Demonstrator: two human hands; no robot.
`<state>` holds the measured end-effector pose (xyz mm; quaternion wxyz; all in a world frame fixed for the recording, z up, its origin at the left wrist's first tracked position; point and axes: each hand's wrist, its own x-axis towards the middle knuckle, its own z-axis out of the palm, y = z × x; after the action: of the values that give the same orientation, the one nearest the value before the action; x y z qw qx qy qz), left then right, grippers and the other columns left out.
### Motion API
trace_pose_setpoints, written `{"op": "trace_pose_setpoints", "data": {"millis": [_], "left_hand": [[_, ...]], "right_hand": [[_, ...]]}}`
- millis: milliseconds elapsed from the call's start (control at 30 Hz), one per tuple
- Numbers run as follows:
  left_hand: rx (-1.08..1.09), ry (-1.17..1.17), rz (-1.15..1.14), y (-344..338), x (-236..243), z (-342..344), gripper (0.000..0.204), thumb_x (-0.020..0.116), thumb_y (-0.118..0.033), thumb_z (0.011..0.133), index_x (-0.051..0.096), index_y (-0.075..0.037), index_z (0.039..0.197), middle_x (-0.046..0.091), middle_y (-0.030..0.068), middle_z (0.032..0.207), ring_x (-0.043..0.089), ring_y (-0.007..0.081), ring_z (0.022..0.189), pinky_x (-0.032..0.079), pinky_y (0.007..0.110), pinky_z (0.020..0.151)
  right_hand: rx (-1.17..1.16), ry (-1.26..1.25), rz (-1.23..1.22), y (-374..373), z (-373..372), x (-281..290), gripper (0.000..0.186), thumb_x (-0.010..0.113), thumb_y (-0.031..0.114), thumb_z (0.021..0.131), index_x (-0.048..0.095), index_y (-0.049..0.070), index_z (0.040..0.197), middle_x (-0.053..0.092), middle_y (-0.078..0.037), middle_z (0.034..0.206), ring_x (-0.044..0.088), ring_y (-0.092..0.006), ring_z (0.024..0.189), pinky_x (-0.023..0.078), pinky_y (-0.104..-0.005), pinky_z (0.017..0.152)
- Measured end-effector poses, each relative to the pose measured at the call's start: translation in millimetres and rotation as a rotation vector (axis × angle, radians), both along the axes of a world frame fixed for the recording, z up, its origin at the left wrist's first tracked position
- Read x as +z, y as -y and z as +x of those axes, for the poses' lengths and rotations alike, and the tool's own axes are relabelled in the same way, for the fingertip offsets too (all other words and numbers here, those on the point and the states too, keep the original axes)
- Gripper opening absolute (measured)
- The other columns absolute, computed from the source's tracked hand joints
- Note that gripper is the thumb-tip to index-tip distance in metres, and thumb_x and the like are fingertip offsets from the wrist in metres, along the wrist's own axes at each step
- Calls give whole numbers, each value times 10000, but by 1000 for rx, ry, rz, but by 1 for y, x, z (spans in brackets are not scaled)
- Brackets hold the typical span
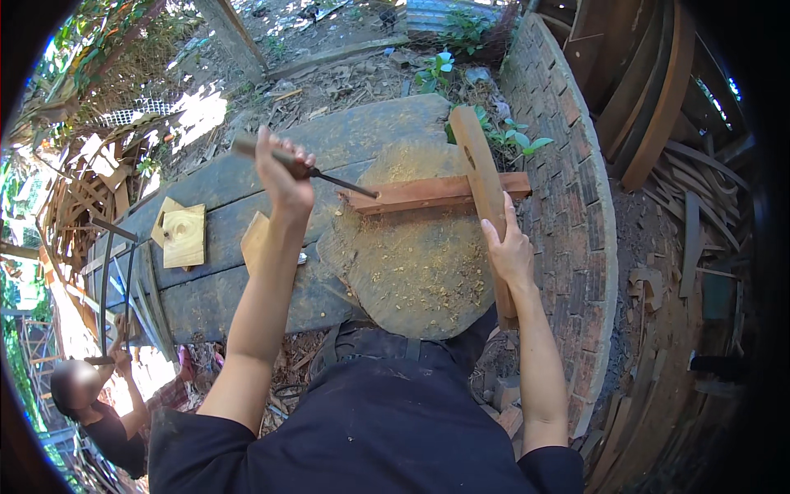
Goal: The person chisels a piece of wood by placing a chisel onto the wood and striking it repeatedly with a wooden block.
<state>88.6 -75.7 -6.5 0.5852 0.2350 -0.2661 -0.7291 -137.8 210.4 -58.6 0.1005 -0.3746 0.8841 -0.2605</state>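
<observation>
My left hand is wrapped round the thick wooden handle of a chisel. Its dark metal shaft slants down to the right, and the tip meets a small notch near the left end of a reddish wooden bar. The bar lies across a round wooden block strewn with shavings. In my right hand is a long, slightly curved light-brown wooden piece with a slot near its far end. It crosses over the bar's right part; whether the two touch, I cannot tell.
Dark planks form the bench, with a pale wood offcut on the left. A brick wall runs along the right. At the lower left, another person grips a metal-framed tool. Stacked timber leans at the upper right.
</observation>
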Motion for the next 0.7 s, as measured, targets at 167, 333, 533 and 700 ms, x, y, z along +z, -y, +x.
{"op": "trace_pose_setpoints", "data": {"millis": [167, 333, 533, 700], "left_hand": [[32, 286, -336, -16, 25, -56, 440, 663, -441, 902, 416, -132, 709, 442, -2, 617, 356, 66, 385, 254, 243, 347], [-164, 377, -495, -29, 29, -76, 472, 658, -434, 912, 417, -107, 671, 401, -21, 566, 342, 53, 357, 226, 233, 317], [-226, 472, -617, -41, 25, -77, 427, 609, -367, 958, 437, -94, 679, 394, -41, 498, 380, 50, 364, 240, 229, 325], [-361, 563, -758, -39, 23, -78, 405, 599, -362, 964, 444, -114, 683, 427, -50, 490, 384, 40, 368, 259, 220, 350]], "right_hand": [[-26, -30, 76, 0, 7, 5, 700, 578, 431, 912, 236, 291, 1506, 675, -298, 930, 637, -507, 879, 523, -573, 732], [-43, 15, 59, 2, 4, 8, 695, 583, 428, 910, 242, 296, 1502, 671, -285, 1003, 630, -510, 902, 515, -573, 766], [-41, 44, -40, 0, 4, -5, 690, 584, 424, 909, 247, 293, 1497, 666, -270, 1059, 623, -513, 924, 512, -565, 791], [-33, 51, -46, -1, 2, -9, 694, 579, 432, 910, 243, 286, 1500, 666, -273, 1052, 623, -512, 925, 512, -568, 788]]}}
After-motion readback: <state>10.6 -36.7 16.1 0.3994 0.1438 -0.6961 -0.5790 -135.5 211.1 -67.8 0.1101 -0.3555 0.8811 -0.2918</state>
